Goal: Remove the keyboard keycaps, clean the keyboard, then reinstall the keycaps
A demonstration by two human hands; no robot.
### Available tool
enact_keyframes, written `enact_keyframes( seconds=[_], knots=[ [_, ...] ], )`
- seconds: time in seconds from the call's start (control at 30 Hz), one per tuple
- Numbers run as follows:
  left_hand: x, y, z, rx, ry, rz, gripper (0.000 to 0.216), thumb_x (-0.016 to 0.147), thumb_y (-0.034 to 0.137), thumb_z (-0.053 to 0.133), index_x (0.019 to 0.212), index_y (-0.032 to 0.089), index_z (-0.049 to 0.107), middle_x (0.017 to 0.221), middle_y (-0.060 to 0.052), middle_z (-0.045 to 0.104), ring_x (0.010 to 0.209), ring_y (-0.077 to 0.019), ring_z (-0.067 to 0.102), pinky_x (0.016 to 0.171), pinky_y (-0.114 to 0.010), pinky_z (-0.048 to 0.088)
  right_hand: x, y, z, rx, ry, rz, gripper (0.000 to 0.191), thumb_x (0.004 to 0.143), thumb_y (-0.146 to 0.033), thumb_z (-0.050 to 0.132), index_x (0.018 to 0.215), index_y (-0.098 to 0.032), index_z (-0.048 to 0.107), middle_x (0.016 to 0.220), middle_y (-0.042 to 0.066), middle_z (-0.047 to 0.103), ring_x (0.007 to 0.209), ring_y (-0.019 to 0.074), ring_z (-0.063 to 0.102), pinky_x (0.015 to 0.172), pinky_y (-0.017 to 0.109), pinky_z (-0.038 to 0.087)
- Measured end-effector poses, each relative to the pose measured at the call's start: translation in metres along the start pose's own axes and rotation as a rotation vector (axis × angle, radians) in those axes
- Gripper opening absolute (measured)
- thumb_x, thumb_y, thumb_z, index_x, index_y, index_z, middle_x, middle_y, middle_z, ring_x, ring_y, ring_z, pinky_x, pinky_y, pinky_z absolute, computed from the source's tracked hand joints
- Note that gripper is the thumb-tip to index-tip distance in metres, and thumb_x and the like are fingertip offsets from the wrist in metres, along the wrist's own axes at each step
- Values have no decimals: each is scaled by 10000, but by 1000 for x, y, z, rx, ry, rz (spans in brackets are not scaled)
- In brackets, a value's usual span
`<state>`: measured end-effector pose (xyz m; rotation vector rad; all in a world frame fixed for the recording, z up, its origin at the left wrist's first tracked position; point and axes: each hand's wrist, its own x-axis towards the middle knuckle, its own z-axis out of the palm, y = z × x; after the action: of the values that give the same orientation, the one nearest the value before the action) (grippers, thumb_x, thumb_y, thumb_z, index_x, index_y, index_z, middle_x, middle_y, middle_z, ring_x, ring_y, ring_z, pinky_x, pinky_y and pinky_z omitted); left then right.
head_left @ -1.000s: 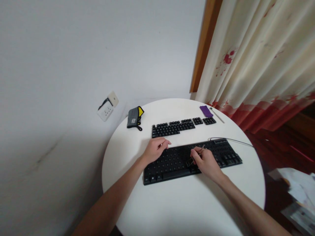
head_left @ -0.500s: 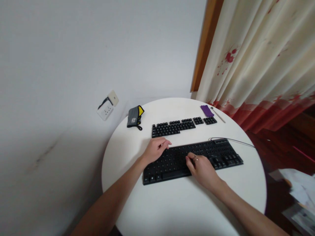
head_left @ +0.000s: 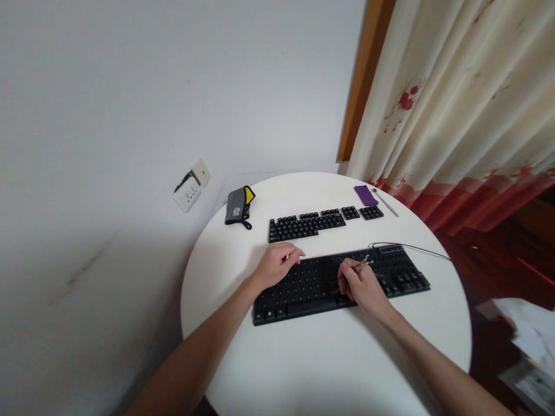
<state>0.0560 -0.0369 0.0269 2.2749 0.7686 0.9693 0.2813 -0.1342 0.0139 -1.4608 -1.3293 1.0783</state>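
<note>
A black keyboard [head_left: 299, 289] lies on the round white table, many of its keycaps off and the bare switch posts showing. My left hand [head_left: 277, 263] rests on its upper left edge, fingers loosely bent with nothing in them. Over the middle of the keyboard, my right hand [head_left: 359, 286] pinches a slim, light-coloured tool [head_left: 365, 260]. The tool's upper end looks forked, and its lower tip points down at the switches. Behind the keyboard, loose black keycaps [head_left: 295, 229] are laid out in rows and blocks.
A grey cloth [head_left: 235, 205] with yellow lining lies at the table's back left. At the back right are a purple cloth [head_left: 366, 195] and a thin brush [head_left: 385, 203]. The keyboard cable [head_left: 416, 248] runs over the right edge. A wall [head_left: 130, 115] borders the left side.
My right hand has shifted slightly right and turned, so the slim tool now shows above its fingers. My left hand stays in place on the keyboard.
</note>
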Motion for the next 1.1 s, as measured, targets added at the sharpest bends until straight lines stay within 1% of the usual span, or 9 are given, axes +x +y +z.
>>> enact_keyframes(
  seconds=[0.1, 0.2, 0.3, 0.4, 0.5, 0.63, 0.73, 0.87, 1.1],
  knots=[
    [0, 2, 1, -3, -15, 11, 224, 958, 280, 540, 894, 163, 720, 778, -34, 692, 673, -131, 603, 635, -250, 463, -1, -7, 0, 75, 67, -63, 340, 947, -424, 447, 715, -189, 530, 540, -18, 556, 400, 91, 432, 386, 214, 296],
    [0, 5, 3, -24, -24, 45, 185, 914, 311, 618, 999, 177, 713, 867, -54, 687, 732, -146, 608, 622, -246, 481, 2, -20, -1, 47, 107, -157, 308, 939, -404, 485, 731, -186, 554, 609, -7, 587, 460, 97, 471, 449, 224, 359],
    [-1, 7, 5, -41, -12, 91, 281, 853, 346, 700, 1089, 194, 690, 1007, -87, 674, 874, -188, 622, 685, -277, 521, 11, -36, 1, -43, 109, -225, 286, 937, -370, 490, 732, -187, 571, 620, -6, 595, 499, 105, 492, 503, 231, 388],
    [-1, 9, 5, -22, 26, 115, 378, 813, 360, 742, 1156, 216, 670, 1091, -102, 650, 972, -222, 613, 778, -333, 542, 23, -47, 10, -48, 87, -256, 244, 925, -349, 496, 756, -191, 573, 638, -5, 607, 528, 113, 508, 515, 230, 395],
    [-1, 8, 5, 12, 68, 139, 342, 809, 335, 750, 1123, 214, 690, 1060, -93, 656, 993, -223, 613, 859, -368, 529, 30, -46, 23, 7, 81, -253, 233, 924, -348, 496, 761, -195, 560, 641, -8, 606, 528, 114, 509, 510, 227, 397],
    [-1, 4, 8, 45, 57, 180, 177, 852, 275, 708, 1012, 202, 729, 957, -73, 692, 901, -191, 636, 835, -351, 524, 26, -33, 31, 36, 76, -238, 259, 940, -368, 487, 761, -195, 557, 645, -13, 604, 504, 105, 493, 500, 225, 389],
    [-1, 3, 11, 45, 18, 182, 150, 871, 260, 685, 998, 199, 737, 948, -75, 705, 892, -186, 647, 821, -341, 530, 22, -26, 28, 14, 69, -241, 283, 943, -383, 493, 754, -188, 573, 657, -8, 617, 507, 102, 499, 516, 227, 398],
    [-2, 4, 13, 34, 21, 182, 138, 884, 247, 667, 991, 203, 743, 948, -75, 708, 894, -183, 653, 814, -335, 539, 21, -23, 23, 29, 57, -242, 279, 943, -383, 500, 762, -186, 580, 670, -5, 627, 515, 103, 510, 532, 229, 414],
    [-1, 8, 11, 32, -1, 195, 129, 892, 242, 653, 973, 200, 744, 927, -75, 713, 872, -185, 646, 796, -334, 538, 22, -22, 21, 19, 26, -256, 242, 943, -333, 499, 762, -189, 574, 672, -15, 616, 526, 105, 517, 555, 233, 419]
  ],
)
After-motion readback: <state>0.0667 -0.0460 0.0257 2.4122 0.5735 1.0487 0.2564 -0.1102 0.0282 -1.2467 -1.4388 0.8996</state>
